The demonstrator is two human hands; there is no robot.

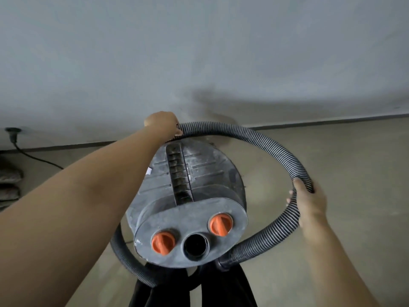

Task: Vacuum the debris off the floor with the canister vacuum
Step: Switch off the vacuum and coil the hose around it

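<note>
Bare concrete floor (332, 151) meets a grey wall; the canister vacuum (190, 200) sits tipped below me. My left hand (162, 125) curls round its far end, my right hand (309, 202) grips the looped hose (276, 147). I'm setting up; next, I reckon, free the hose.

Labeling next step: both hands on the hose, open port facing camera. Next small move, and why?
Probably feed a hose end toward the open port: the left hand and right hand hold its loop around the vacuum, and the port sits empty.
</note>
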